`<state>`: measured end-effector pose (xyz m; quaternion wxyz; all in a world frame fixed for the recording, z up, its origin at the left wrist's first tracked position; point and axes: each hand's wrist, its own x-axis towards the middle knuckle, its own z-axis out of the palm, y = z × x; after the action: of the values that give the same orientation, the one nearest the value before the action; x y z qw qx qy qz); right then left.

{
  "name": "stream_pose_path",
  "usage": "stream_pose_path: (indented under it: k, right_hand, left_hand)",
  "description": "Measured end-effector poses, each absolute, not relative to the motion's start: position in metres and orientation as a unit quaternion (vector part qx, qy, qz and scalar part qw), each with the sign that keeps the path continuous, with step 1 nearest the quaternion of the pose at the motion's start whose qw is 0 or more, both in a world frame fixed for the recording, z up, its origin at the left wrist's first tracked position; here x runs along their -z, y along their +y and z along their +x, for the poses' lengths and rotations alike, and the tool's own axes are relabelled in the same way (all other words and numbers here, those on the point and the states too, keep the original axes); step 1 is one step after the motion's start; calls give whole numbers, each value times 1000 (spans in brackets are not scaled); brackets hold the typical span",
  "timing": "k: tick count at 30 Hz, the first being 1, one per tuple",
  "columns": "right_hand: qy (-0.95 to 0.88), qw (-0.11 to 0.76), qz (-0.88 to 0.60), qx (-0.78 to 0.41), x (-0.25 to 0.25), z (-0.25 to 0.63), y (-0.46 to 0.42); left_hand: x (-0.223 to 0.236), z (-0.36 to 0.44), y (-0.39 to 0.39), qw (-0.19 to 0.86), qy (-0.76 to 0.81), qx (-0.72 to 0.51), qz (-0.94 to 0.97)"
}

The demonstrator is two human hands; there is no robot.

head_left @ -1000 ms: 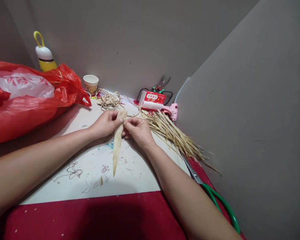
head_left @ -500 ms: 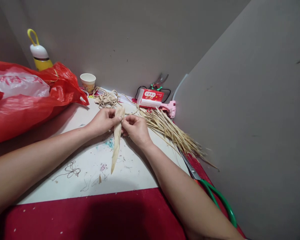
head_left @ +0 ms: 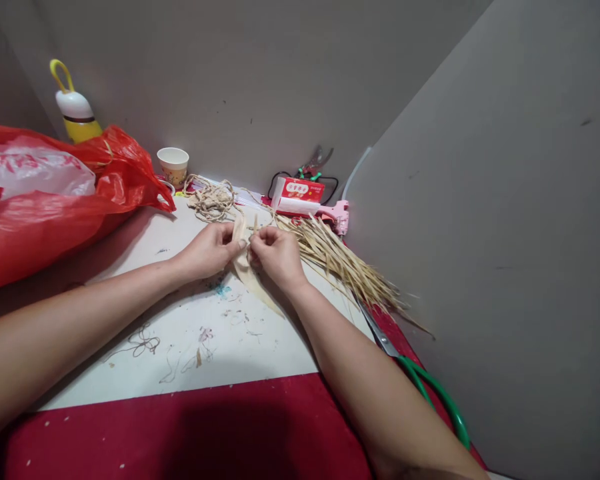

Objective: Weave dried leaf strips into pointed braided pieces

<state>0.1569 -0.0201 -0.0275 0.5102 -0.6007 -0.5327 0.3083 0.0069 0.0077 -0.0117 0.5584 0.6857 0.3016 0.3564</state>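
**One dry strip (head_left: 253, 280) between a left hand (head_left: 210, 251) and a right hand (head_left: 280, 260)**

Largest in the work area is the white board (head_left: 280, 353), and above it, near its middle, the dry strip is held. At the left side spreads the red plastic bag (head_left: 55, 233). To the right lies the bundle of straw (head_left: 350, 267), with the scissors (head_left: 425, 373) just beyond its near side.

The person's left hand is closed on the upper part of the dry strip, thumb in front and fingers behind. The right hand is just beside it, its thumb and finger brought together in a pinch; from them a narrow sliver (head_left: 255, 221) stands up. Whether this sliver is joined to the dry strip, one cannot tell.

The dry strip bends toward the right forearm and becomes pointed at its lower end. It looks very light and thin, flexible rather than stiff, probably not slippery. Along its length it should bear a gentle pull, but at the edges it may split easily. The broad upper part seems the surest place to hold, with a flat thumb; the pointed tip is probably the weakest.

The sliver, smallest of all, likely needs only fingertips and little force.
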Motion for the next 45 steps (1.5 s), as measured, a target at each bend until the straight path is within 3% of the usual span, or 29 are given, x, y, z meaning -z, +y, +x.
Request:
stream_pose_path:
  k: [4,9,15,22,32,36,41,43,45]
  right_hand:
    - [-448,561,-550,-426,20,159,-20]
    - [-445,536,-523,-491,20,156,-21]
    - [-501,490,-514,-495,25,155,-25]
    - [-414,552,-464,-556,17,159,-24]
    - [-431,499,-439,-610,-36,189,-38]
    - [-485,569,-422,-513,-88,210,-69]
    - [-525,645,-508,-223,-104,255,-82]
    - [-515,583,-614,-132,-87,276,-71]
    - [-522,438,-726,-91,-66,295,-58]
  left_hand:
    - [12,8,10,575,313,-381,653]
    - [15,5,17,576,320,-400,637]
    - [16,3,18,560,314,-402,653]
    - [19,4,21,575,310,-408,638]
    - [21,-1,25,562,384,-403,612]
    - [20,-4,31,555,416,-406,595]
    - [14,-2,27,606,422,-399,544]
    - [12,-2,24,619,415,-394,537]
    - [10,-2,24,628,404,-393,536]
